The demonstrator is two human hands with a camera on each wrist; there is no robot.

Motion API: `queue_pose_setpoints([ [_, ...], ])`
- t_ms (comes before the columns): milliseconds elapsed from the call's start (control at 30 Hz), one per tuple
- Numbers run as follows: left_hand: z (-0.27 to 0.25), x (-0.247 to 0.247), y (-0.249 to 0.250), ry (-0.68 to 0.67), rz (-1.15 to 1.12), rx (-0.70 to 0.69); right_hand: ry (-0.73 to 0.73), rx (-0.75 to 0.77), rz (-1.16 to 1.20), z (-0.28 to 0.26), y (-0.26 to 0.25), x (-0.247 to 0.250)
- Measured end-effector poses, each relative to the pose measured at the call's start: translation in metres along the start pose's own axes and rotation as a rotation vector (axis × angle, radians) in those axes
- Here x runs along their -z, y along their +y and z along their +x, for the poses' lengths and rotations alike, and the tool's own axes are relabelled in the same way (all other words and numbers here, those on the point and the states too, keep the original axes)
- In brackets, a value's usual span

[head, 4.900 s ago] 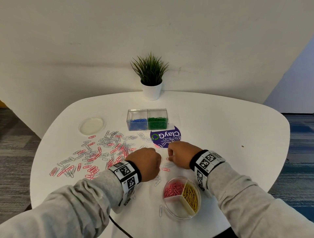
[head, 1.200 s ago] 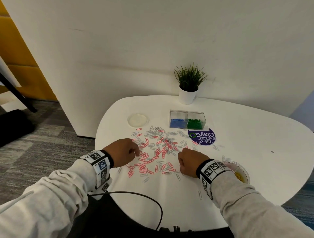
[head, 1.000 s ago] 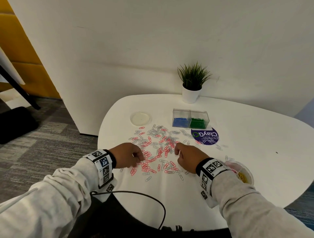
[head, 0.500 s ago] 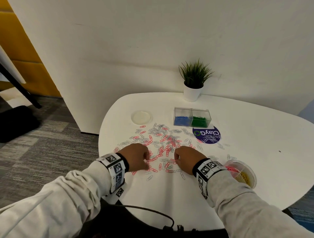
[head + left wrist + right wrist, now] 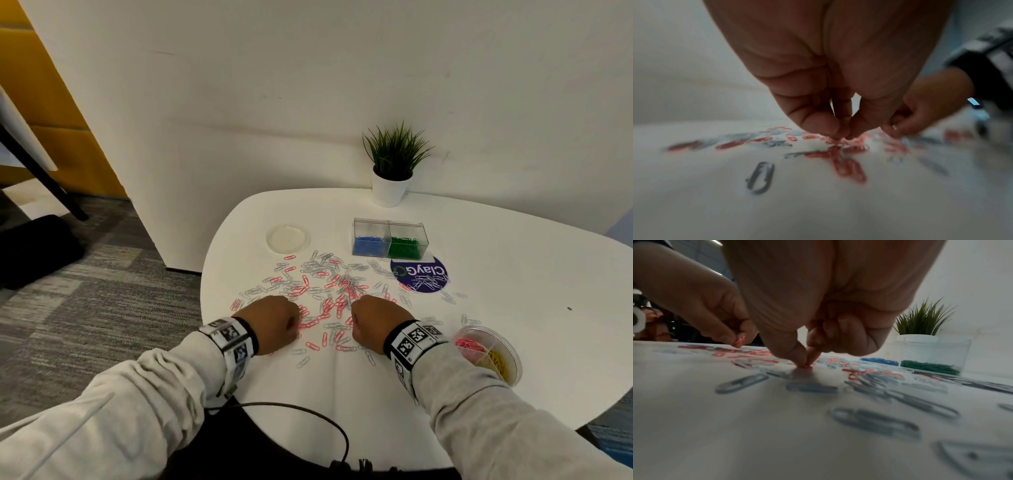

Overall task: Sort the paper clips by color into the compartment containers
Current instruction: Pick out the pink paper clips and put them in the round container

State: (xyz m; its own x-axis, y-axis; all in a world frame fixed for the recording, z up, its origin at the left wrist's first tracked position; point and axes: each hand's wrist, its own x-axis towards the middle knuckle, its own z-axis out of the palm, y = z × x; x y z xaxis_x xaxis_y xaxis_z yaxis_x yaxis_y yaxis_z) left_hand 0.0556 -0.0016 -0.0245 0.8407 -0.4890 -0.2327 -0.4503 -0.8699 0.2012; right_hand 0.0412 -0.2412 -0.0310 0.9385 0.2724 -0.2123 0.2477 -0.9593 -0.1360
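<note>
Hands are both working low over the scatter of pink and silver wire paper clips (image 5: 322,294) on the white rounded desk (image 5: 513,274), and I am taking the round clear plastic container with divided compartments (image 5: 488,356) as my landmark. My left hand (image 5: 270,322) is pinching down into a knot of pink clips well to the left of that container; in the left wrist view its fingers (image 5: 818,121) are drawn together tip to tip on something pink, though blur keeps me from telling whether a clip is truly caught. My right hand (image 5: 375,320) is working nearer the container, just to its left, with thumb and forefinger (image 5: 797,353) closing on one pink clip lying flat on the desk; the other fingers are curled into the palm.

I am judging this as the picking step for the pink colour. Pink and yellow clips are already lying in separate compartments of the round container, while beyond it the clear rectangular two-cell box (image 5: 390,238) is holding blue and green ones. Next I am expecting to need a clean lift and a carry rightward to the pink compartment, without dragging silver clips along.
</note>
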Motion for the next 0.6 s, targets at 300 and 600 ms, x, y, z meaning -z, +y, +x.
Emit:
queue_pose_setpoints([
  [300,-0.009,0.023,-0.034,-0.090,-1.255,0.379,-0.087,-0.059,0.121,-0.001,0.008,0.007],
  [600,-0.010,0.023,-0.040,-0.038,-1.557,0.426,-0.172,-0.071,0.137,-0.001,0.004,0.016],
])
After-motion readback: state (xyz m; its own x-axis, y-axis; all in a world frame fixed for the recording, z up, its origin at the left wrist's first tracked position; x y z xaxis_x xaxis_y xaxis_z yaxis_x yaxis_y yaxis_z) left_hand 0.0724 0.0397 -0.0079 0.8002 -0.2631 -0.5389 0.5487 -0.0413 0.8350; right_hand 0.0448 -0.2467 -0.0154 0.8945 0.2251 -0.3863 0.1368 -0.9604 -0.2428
